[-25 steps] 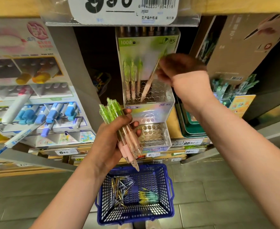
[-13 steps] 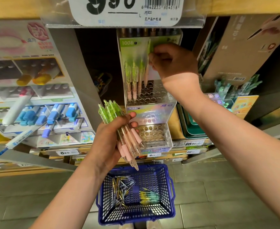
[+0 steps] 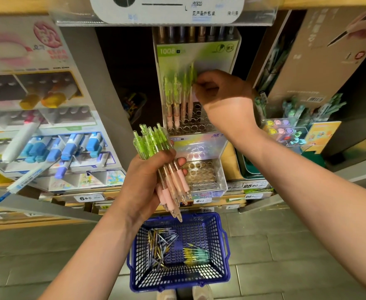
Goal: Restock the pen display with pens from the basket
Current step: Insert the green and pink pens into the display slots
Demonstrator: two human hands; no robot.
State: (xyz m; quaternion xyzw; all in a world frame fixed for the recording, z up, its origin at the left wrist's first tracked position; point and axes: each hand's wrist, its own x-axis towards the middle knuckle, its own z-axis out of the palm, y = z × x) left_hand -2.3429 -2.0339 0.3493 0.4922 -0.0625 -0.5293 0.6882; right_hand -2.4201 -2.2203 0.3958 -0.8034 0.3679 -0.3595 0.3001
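Far left: a shelf rack of blue and white markers (image 3: 48,148), with one long white marker lying tilted across it. Centre left: the left hand (image 3: 143,182), raised in front of the shelving, grips a bundle of pens (image 3: 151,144) with green tops upward and pink grips and tips pointing down. Below it, on the tiled floor, stands a blue basket (image 3: 224,245) holding loose gold and silver pens (image 3: 158,243) on its left side and a small bunch of green-yellow pens (image 3: 195,253) on its right. Centre: the clear pen display (image 3: 201,144), a stepped holder with rows of round holes, has three green pens (image 3: 171,98) standing upright at its back left. Just beside them, the right hand (image 3: 225,98) pinches the green top of a fourth pen (image 3: 190,105), whose lower end sits among the holes. Right: a brown cardboard box (image 3: 320,61) and a small rack of pastel items (image 3: 285,131).
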